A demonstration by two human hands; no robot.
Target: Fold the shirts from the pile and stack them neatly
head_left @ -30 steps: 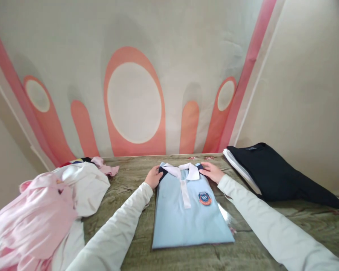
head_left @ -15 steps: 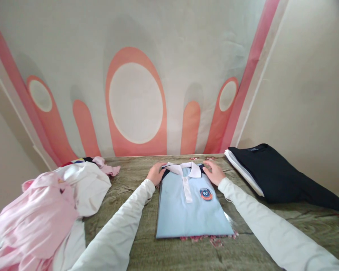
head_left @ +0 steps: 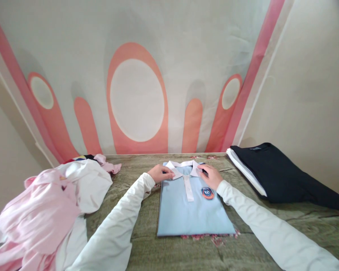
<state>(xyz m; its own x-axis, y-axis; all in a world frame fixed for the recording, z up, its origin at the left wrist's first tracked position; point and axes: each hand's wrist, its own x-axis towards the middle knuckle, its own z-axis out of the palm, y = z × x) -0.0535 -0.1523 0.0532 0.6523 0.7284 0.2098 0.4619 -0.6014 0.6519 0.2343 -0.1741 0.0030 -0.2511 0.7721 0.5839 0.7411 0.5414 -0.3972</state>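
Note:
A folded light-blue polo shirt (head_left: 193,210) with a white collar and an orange-blue chest badge lies in the middle of the green patterned table (head_left: 147,248). My left hand (head_left: 159,173) rests on the left tip of the collar, fingers pressed flat on it. On the right side of the collar lies my right hand (head_left: 210,176), fingers together and pressing down. Both arms wear long white sleeves.
A loose heap of pink and white clothes (head_left: 48,207) covers the table's left end. A folded stack of dark garments over white ones (head_left: 274,177) sits at the right. A wall with orange-pink shapes stands just behind the table.
The shirt slid a little away from me over the second. Both hands moved inward from the shoulders onto the collar tips.

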